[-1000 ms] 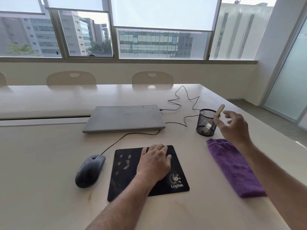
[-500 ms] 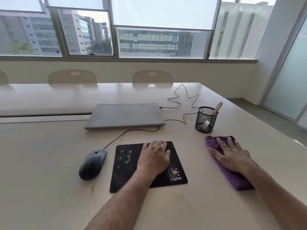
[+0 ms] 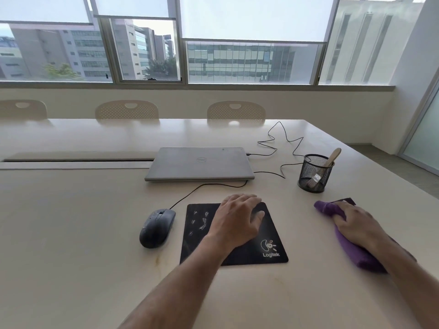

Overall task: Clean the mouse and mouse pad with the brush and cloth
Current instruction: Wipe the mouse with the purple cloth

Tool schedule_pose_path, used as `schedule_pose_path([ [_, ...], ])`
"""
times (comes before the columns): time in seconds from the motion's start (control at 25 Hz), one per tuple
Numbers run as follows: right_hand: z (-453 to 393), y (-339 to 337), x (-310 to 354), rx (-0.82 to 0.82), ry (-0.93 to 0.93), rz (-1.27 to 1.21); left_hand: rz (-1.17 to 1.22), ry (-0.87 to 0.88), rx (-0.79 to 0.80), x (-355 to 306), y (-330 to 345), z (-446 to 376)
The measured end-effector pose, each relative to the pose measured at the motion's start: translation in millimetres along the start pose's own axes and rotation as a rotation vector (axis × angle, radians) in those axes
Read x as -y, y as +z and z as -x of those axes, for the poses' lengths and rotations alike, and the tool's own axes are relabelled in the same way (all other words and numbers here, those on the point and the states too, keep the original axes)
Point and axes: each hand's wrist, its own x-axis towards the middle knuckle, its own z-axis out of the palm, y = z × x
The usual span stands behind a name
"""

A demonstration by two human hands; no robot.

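Cleaning looks barely begun: pale specks still dot the mouse pad (image 3: 234, 233) under our flat, open left hand (image 3: 237, 219), the mouse (image 3: 156, 227) sits just beside it, our right hand (image 3: 356, 224) closes on the cloth (image 3: 351, 248), and the brush (image 3: 332, 157) stands in its cup (image 3: 313, 174).

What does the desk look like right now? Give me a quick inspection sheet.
Surface: pale table, a faint stain near the pad.
Job's things: dark corded mouse left of the black Logitek mouse pad, which carries whitish debris; purple cloth; wooden-handled brush in the black mesh cup.
Clutter: closed grey laptop.
Grippers: left hand flat on the pad; right hand closing on the cloth.
Cables: black cord loose behind the laptop.
Surroundings: chairs, windows.
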Motion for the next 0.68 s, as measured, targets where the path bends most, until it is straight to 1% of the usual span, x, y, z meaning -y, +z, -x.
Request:
schedule_pose_path([
  [0.08,3,0,1,-0.061,-0.001,-0.016,0.022,-0.013,-0.034,8,-24,4],
  [0.2,7,-5,4,-0.134,-0.014,-0.074,0.064,-0.094,-0.085,37,-68,16],
  [0.32,14,-12,10,-0.181,-0.064,-0.253,0.094,-0.207,-0.101,88,-103,39],
  [0.44,19,-23,43,-0.165,-0.132,-0.537,0.171,-0.342,-0.097,135,-122,71],
  [0.48,22,-26,62,-0.133,-0.181,-0.632,0.218,-0.371,-0.084,147,-126,82],
  [0.56,31,-29,106,-0.057,-0.330,-0.730,0.299,-0.388,0.021,163,-133,101],
  [0.68,44,-23,177,0.083,-0.580,-0.703,0.296,-0.341,0.223,172,-140,114],
])
